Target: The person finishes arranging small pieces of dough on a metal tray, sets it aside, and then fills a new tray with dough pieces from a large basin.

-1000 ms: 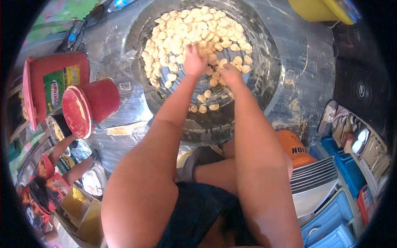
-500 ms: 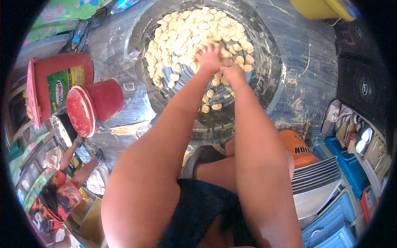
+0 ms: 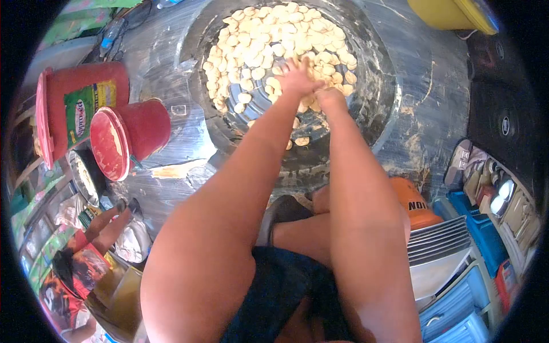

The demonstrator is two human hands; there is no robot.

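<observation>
A wide round black tray (image 3: 366,123) holds many small pale dough pieces (image 3: 280,28), roundish and flat, heaped toward its far side. Over the near edge of the heap, my left hand (image 3: 298,79) is spread palm down with its fingers apart, touching the pieces. Close beside it on the right, my right hand (image 3: 330,99) is curled with its fingers closed; anything inside is hidden. A few loose dough pieces (image 3: 301,141) lie nearer me, below my wrists.
Two red buckets (image 3: 143,128) (image 3: 111,80) stand at left, near a dark pan (image 3: 86,171). Another person (image 3: 86,263) sits at lower left. A yellow bucket (image 3: 446,14) is at upper right, black speakers (image 3: 497,120) at right. An orange item (image 3: 414,203) and stacked trays (image 3: 443,246) lie lower right.
My left hand has shifted slightly right and down, and its fingers look less blurred. Dough pieces near my hands have moved within the tray. My right hand stays close beside it.
</observation>
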